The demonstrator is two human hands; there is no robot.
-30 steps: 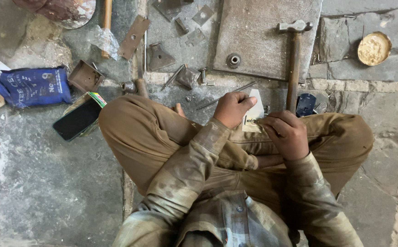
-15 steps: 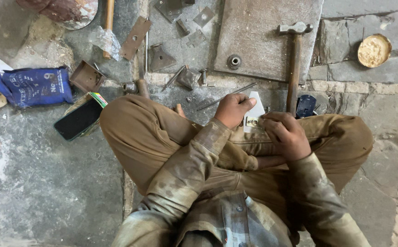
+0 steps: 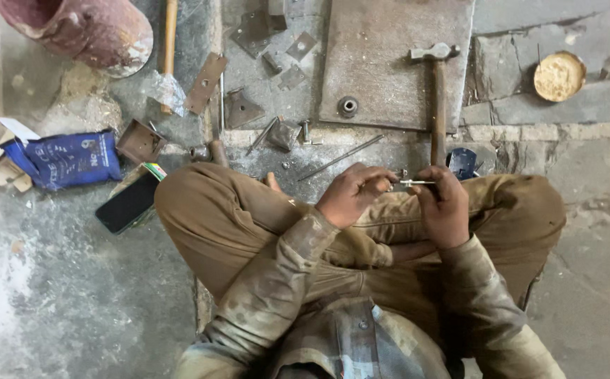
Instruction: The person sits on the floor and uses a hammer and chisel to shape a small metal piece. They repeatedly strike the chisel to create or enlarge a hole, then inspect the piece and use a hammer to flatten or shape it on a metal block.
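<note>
I sit cross-legged on a stone floor, both hands raised over my knees. My left hand [image 3: 350, 193] and my right hand [image 3: 445, 207] each pinch one end of a small thin metal piece [image 3: 411, 184], held level between them. Its exact shape is too small to make out. Just beyond my hands a hammer [image 3: 437, 98] lies with its head pointing away from me. A thin metal rod [image 3: 343, 158] lies on the floor close to my left hand.
A large grey metal plate [image 3: 396, 63] with a nut on it lies ahead. To the left are metal scraps [image 3: 238, 109], a black phone [image 3: 131, 203], a blue packet [image 3: 66, 160] and a rusty red drum [image 3: 80, 28]. A round yellowish tin [image 3: 559, 76] sits at the far right.
The white flat piece seen upright between my hands earlier no longer shows; only a thin metal piece shows between them. My hands have shifted slightly, fingertips closer together.
</note>
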